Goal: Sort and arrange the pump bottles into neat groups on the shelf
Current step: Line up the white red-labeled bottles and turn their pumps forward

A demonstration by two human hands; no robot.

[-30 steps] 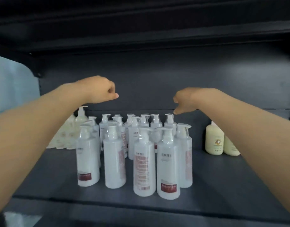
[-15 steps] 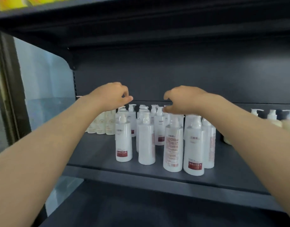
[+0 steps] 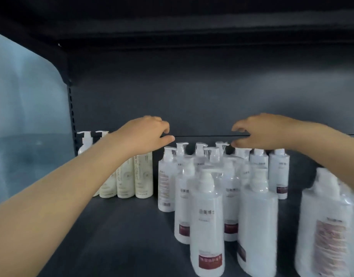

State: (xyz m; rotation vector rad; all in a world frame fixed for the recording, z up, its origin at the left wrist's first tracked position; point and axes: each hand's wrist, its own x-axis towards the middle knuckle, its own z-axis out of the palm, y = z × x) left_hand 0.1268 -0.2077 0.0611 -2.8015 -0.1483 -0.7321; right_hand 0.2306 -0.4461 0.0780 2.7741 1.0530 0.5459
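The left hand point(image 3: 146, 134) and right hand point(image 3: 258, 132) hover above white plastic pump bottles point(image 3: 207, 216) on a dark shelf point(image 3: 122, 226). Their fingers curl loosely, gripping nothing.

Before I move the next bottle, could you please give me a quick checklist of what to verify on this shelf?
1. Left hand and right hand hold nothing: ok.
2. White bottles all upright: ok.
3. White bottles in tidy rows: not ok, staggered, labels facing different ways.
4. Cream bottles lined up apart from the white ones: ok.
5. Right hand clear of the pump heads: cannot tell.
6. Bare shelf front left for regrouping: ok.
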